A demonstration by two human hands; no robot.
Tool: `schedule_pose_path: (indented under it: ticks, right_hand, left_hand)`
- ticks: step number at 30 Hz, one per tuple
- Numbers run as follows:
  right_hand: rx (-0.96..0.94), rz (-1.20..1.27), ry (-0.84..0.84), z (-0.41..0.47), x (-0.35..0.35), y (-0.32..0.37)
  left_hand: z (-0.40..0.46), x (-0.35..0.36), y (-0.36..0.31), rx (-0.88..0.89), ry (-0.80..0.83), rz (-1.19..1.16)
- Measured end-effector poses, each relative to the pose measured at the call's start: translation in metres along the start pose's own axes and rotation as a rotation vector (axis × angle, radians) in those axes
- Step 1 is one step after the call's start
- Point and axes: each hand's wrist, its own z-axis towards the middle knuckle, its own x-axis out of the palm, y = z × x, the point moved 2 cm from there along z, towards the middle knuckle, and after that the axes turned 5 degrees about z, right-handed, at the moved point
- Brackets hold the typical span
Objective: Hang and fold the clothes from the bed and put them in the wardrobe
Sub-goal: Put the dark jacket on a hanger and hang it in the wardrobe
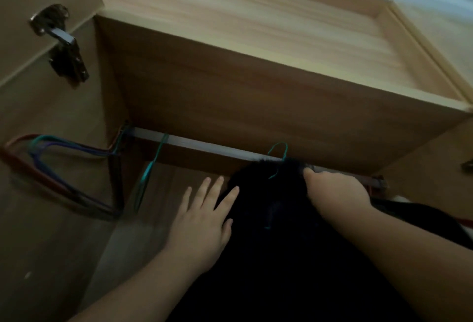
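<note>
A: Hands are both reaching up into the wardrobe [256,70], under its shelf. The left hand [204,221] is coming from below with the forearm rising, palm turned toward the black garment [268,209].

B: And the fingers of this hand?

A: The fingers [202,193] are lying straight and a little spread, holding nothing. The forefinger tip and the thumb are touching the left edge of the dark cloth.

B: What is the right hand [335,188] doing?

A: The right arm is stretching up across the garment. The hand is lying at the top of the garment just under the hanging rail [204,146], with the fingers curled. It is seeming to pinch the cloth there, but the picture is too dark and blurred to tell for sure.

B: Where is the garment hanging?

A: It is sitting on a teal wire hanger [279,152], whose hook is showing at the rail, right of the middle. Another teal hanger [153,163] is hanging to the left, and a bunch of coloured empty hangers [64,168] is at the left end.
</note>
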Motion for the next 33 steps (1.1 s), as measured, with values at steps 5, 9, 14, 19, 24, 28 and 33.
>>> schedule_pose_path:
  ticks: [5, 9, 14, 19, 24, 28, 33]
  right_hand:
    - [0.005, 0.014, -0.021, 0.026, 0.025, 0.011]
    - [-0.001, 0.04, 0.01, 0.041, 0.034, 0.021]
    - [-0.018, 0.024, 0.084, 0.043, 0.048, 0.036]
    - [-0.009, -0.025, 0.128, 0.035, 0.051, 0.043]
    - [-0.013, 0.002, 0.111, 0.02, 0.044, 0.038]
    - [-0.118, 0.025, 0.05, -0.006, 0.036, 0.031]
    - [-0.205, -0.108, 0.107, -0.066, 0.021, 0.013]
  left_hand:
    - [0.003, 0.025, 0.003, 0.0, -0.021, 0.029]
    - [0.016, 0.039, 0.007, 0.004, -0.018, 0.062]
    - [0.016, 0.051, 0.014, 0.012, -0.01, 0.084]
    - [0.003, 0.057, 0.013, -0.002, 0.005, 0.009]
    - [-0.015, 0.053, 0.001, 0.027, -0.002, -0.091]
    - [-0.032, 0.04, -0.012, 0.038, 0.024, -0.198]
    - [-0.053, -0.004, -0.042, 0.064, 0.006, -0.349]
